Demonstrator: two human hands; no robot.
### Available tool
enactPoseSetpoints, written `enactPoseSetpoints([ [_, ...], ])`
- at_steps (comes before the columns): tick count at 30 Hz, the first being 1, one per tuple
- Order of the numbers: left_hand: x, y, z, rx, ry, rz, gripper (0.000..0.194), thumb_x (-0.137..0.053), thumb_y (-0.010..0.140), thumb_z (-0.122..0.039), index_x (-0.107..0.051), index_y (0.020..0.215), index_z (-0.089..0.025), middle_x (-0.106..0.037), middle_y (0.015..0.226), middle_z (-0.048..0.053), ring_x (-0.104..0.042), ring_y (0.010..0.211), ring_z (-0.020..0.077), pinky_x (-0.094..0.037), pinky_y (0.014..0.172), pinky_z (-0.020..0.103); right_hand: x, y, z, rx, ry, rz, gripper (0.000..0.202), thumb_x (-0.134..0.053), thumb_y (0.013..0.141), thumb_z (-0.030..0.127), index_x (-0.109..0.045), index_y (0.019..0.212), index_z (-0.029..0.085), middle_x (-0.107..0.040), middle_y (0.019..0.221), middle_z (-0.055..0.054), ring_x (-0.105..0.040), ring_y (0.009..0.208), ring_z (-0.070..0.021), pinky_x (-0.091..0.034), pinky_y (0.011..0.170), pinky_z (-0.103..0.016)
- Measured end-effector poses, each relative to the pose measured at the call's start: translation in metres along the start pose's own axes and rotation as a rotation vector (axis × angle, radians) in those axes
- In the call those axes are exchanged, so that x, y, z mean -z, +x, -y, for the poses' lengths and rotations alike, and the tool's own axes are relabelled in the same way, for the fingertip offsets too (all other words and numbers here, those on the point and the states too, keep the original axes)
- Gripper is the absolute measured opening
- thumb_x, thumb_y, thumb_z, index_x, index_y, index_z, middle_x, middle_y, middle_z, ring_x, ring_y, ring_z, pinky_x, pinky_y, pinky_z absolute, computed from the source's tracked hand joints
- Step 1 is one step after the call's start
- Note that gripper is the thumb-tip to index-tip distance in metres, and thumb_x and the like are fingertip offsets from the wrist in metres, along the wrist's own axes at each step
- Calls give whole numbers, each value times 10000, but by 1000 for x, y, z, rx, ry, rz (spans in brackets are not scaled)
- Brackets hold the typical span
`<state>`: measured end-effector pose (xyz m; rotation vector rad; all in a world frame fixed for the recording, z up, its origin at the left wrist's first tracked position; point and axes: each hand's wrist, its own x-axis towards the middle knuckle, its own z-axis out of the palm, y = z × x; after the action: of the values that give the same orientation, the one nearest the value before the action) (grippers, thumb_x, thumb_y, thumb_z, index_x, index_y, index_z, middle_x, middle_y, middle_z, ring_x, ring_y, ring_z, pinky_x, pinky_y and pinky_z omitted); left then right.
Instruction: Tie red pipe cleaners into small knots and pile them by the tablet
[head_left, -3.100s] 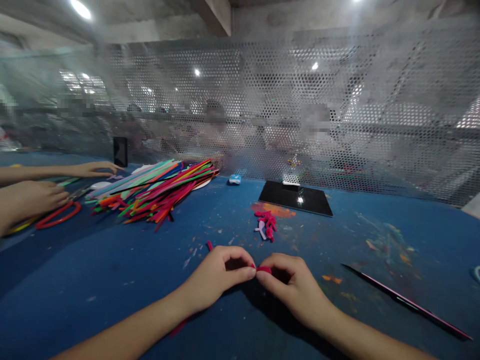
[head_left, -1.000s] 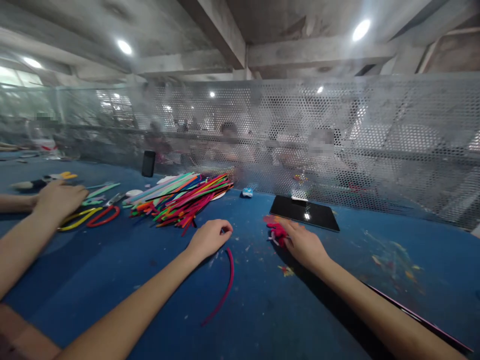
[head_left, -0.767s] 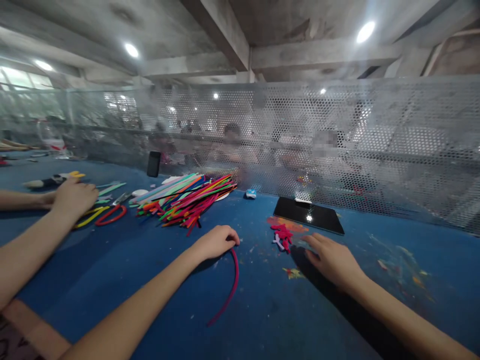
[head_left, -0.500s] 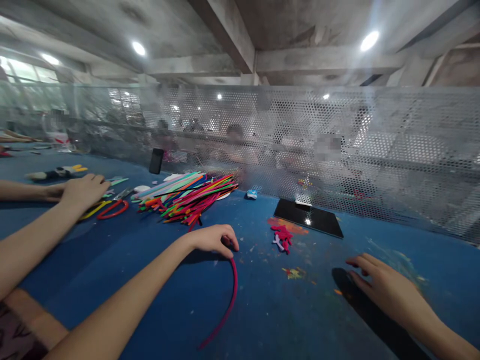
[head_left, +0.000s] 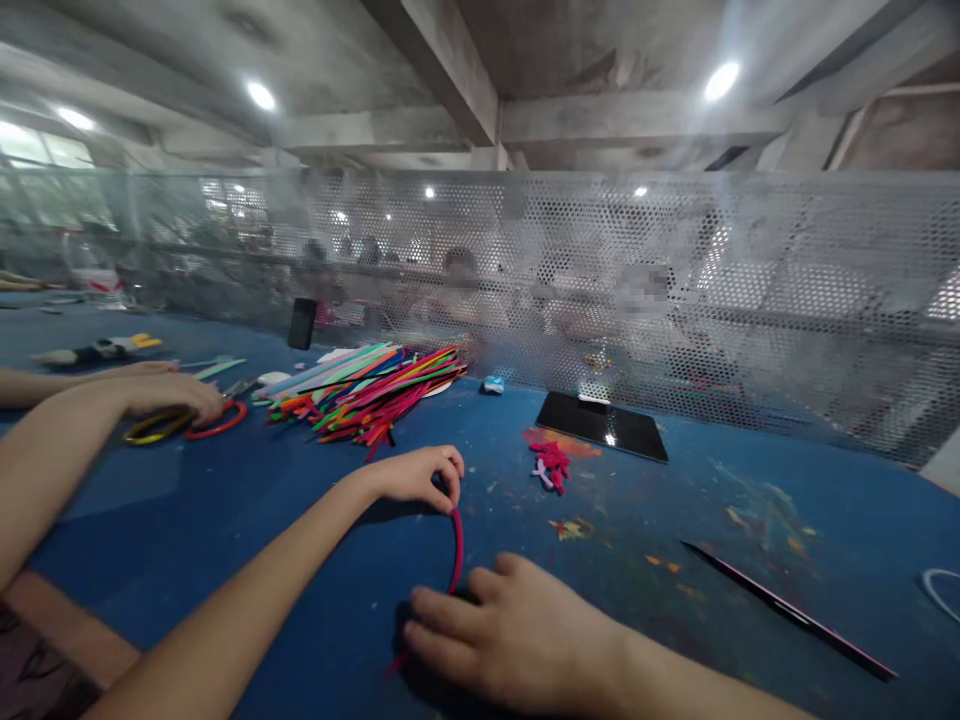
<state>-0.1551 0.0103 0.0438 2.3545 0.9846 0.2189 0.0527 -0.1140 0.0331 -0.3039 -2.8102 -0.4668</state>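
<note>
My left hand [head_left: 416,478] pinches the upper end of a dark pink pipe cleaner [head_left: 458,545] between thumb and fingertips, just above the blue table. The pipe cleaner curves down toward me. My right hand [head_left: 510,630] is over its lower part, palm down with the fingers apart and slightly bent, covering a stretch of it. A short tip of the pipe cleaner shows beyond those fingers. Beyond both hands lies a small pile of short twisted pink pieces [head_left: 551,462] with one pale lilac piece [head_left: 541,474].
A heap of coloured pipe cleaners [head_left: 367,390] lies behind my left hand. A black tablet [head_left: 604,425] rests before the perforated screen [head_left: 712,300]. A dark pencil-like stick [head_left: 787,608] lies at right. At left, another person's hand [head_left: 176,393] is by red-handled scissors [head_left: 217,420].
My right hand has moved left from the table's right side to the lower pipe cleaner, uncovering the dark stick. My left hand keeps its pinch. The other person's hand has shifted toward the scissors.
</note>
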Motion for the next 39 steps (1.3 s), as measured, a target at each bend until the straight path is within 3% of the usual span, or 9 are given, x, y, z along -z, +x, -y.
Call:
enactPoseSetpoints([
  [3, -1, 0, -1, 10, -16, -11, 125, -688, 645, -298, -693, 712, -193, -503, 959, 20, -495, 931, 168, -351, 805, 207, -18, 15, -1, 135, -3, -65, 190, -373, 899, 217, -541, 818, 182, -579, 753, 16, -485, 571, -138, -313, 447, -285],
  [6, -2, 3, 0, 29, -47, -53, 158, -635, 691, -329, -683, 738, -186, -536, 907, 20, -508, 860, 157, -357, 772, 211, -28, 10, -12, 168, -18, -99, 184, -398, 884, 231, -517, 750, 190, -528, 678, 23, -455, 560, -137, -273, 445, -286],
  [12, -11, 12, -5, 125, -220, -152, 263, -524, 757, -390, -639, 775, -155, -600, 727, 12, -522, 690, 139, -377, 621, 211, -28, -25, -42, -71, -57, -62, 163, -360, 904, 229, -517, 882, 193, -585, 749, 6, -480, 602, -151, -299, 481, -286],
  [17, -30, 20, -25, 205, -450, -111, 351, -376, 816, -419, -563, 854, -124, -580, 691, 34, -525, 545, 114, -383, 435, 187, -31, -48, -50, -186, 9, -151, 248, -252, 913, 176, -491, 976, 171, -586, 1095, -86, -550, 719, -162, -389, 605, -286],
  [21, -50, 25, -44, 185, -683, -66, 265, -505, 759, -359, -516, 930, -156, -553, 700, 0, -522, 527, 95, -427, 437, 189, -40, -52, -54, -286, 128, -158, 250, -260, 904, 165, -508, 925, 182, -651, 836, -55, -572, 649, -163, -396, 589, -260],
  [24, -62, 26, -56, 102, -850, -108, 317, -642, 668, -254, -498, 942, -188, -561, 759, -16, -538, 585, 85, -467, 510, 200, -49, -50, -60, -552, 234, -245, 182, -340, 888, 173, -518, 869, 203, -636, 688, -17, -580, 587, -149, -381, 552, -225],
  [28, -69, 24, -65, 85, -792, -216, 190, -607, 725, -242, -559, 890, -160, -565, 617, -25, -564, 550, 94, -469, 525, 206, -55, -50, -64, -828, 496, -391, 69, -437, 846, 203, -465, 783, 204, -587, 624, 16, -544, 521, -115, -370, 506, -181],
  [34, -69, 28, -70, 95, -994, -369, 179, -650, 693, -262, -590, 796, -129, -608, 615, 0, -567, 464, 93, -467, 460, 201, -54, -49, -60, -821, 726, -478, 90, -436, 831, 194, -402, 750, 213, -526, 630, 39, -481, 513, -89, -356, 498, -159],
  [39, -70, 28, -76, 43, -1107, -373, 165, -659, 692, -278, -614, 740, -127, -577, 724, 7, -559, 486, 75, -490, 483, 210, -53, -49, -59, -792, 827, -459, 76, -423, 835, 172, -431, 768, 205, -555, 685, 24, -472, 557, -88, -361, 527, -162],
])
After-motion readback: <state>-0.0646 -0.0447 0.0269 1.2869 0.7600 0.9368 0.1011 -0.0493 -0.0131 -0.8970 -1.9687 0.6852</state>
